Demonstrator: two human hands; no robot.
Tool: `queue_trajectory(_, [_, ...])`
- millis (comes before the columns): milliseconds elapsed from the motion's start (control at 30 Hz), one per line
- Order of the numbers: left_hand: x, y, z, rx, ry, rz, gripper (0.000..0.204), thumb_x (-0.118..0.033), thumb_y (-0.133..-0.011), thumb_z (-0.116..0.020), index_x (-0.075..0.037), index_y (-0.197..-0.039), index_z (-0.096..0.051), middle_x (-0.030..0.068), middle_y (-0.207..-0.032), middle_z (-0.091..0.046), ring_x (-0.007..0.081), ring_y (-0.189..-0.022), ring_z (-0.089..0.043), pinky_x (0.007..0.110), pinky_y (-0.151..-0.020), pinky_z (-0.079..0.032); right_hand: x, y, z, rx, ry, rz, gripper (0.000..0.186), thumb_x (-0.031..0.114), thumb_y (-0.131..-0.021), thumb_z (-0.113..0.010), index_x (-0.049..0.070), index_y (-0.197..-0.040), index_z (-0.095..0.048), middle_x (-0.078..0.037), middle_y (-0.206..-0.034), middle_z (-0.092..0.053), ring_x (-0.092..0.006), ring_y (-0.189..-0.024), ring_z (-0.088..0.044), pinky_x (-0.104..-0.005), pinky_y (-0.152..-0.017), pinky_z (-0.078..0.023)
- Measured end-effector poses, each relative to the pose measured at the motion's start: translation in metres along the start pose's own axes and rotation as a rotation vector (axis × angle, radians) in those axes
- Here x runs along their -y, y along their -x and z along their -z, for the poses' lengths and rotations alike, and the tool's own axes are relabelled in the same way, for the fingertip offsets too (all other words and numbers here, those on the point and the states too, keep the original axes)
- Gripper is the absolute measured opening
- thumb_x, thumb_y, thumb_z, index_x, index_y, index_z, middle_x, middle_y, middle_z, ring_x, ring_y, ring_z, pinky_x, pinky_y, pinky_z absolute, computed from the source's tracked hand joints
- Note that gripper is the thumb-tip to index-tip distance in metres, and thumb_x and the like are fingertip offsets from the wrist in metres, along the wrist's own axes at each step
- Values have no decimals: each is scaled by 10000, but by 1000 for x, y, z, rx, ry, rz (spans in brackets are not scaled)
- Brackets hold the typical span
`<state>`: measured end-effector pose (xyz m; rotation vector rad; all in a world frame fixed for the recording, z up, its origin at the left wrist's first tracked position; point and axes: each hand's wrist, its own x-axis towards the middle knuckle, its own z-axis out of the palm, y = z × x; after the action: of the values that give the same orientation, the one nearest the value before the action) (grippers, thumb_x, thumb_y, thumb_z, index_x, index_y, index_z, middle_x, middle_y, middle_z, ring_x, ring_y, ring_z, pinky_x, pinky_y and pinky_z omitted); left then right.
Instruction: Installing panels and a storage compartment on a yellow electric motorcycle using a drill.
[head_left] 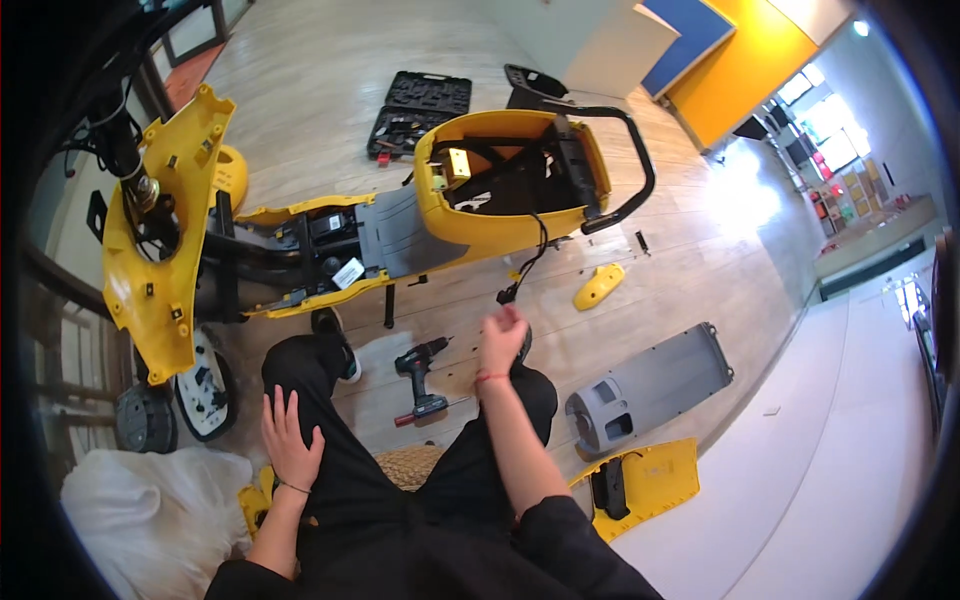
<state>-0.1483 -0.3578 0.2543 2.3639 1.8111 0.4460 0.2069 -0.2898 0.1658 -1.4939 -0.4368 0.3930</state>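
Observation:
My left hand (pixel 292 440) lies flat on my left thigh, fingers spread, holding nothing. Out in front of my right knee, the fingers of my right hand (pixel 502 340) are closed at a black cable connector (pixel 507 295); the fingertips are partly hidden. Its black cable (pixel 543 240) runs up to the rear body of a partly stripped yellow scooter (pixel 440 215). That body is open on top, with a frame and dark parts visible inside. A grey footboard section (pixel 395 235) joins it to the yellow front panel (pixel 165 265) at the left.
On the floor between my feet lies a cordless drill (pixel 422 375). A yellow cover piece (pixel 600 287), a long grey panel (pixel 655 385) and a yellow panel (pixel 665 475) lie to the right. Beyond the scooter sits an open black tool case (pixel 425 95). White plastic wrapping (pixel 160 510) is at left.

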Motion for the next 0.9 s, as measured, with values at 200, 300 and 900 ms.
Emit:
queue_trajectory(200, [1,-6,-5,-54,59,-45,653,-167,-719,-618,-113,-1330,-395,105,-1437,-322,349,-1319,-279,464,-1046,-270,10,-96,8,-17,344,157,609,156,-741,-649,-8,-1276,-408,-210,-1134,-561,-238,-996,-564,-320,-838,-441])
queue_trajectory(300, [3,-4,-4,-41,87,-72,634,-173,-717,-617,-105,-1315,-417,112,-1428,-339,353,-1313,-289,462,-1047,-269,-5,-97,-1,280,254,-13,414,200,-793,-641,-32,-1119,-536,-156,-1001,-626,-211,-919,-592,-299,-807,-457])
queue_trajectory(900, [25,4,-5,-92,101,24,629,-180,-729,-608,-110,-1322,-409,102,-1433,-332,343,-1314,-293,454,-1045,-275,86,19,-5,617,-710,-577,264,105,-902,-521,82,-1145,-421,-72,-831,-591,-173,-790,-606,-295,-699,-487])
